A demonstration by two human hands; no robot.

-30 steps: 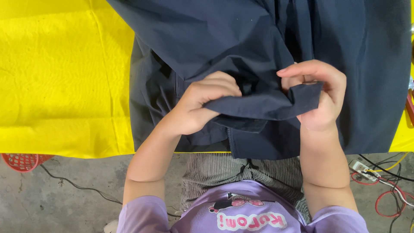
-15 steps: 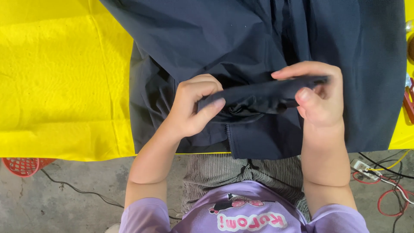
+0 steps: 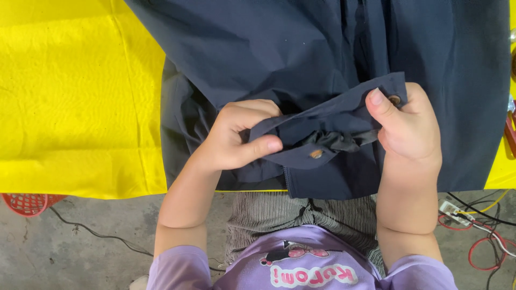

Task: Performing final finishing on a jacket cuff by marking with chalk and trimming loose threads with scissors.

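A dark navy garment (image 3: 301, 64) lies spread over a yellow cloth-covered table (image 3: 75, 96). Both hands hold up one cuff-like strip of it (image 3: 328, 121) near the table's front edge. My left hand (image 3: 236, 137) pinches the strip's left end, thumb on top of the fold. My right hand (image 3: 406, 129) grips the right end, thumb pressed beside a brown button (image 3: 395, 99). A second brown button (image 3: 316, 154) shows on the lower flap between the hands, under a bunched gather of fabric.
A red plastic basket (image 3: 27, 203) sits on the concrete floor at lower left, with a dark cable (image 3: 91, 232) trailing from it. Red, yellow and white wires and a small white plug (image 3: 484, 225) lie on the floor at lower right.
The hands have spread the folded strip wider and turned it over, so its inner face and two buttons now show. My right hand has shifted up and to the right.
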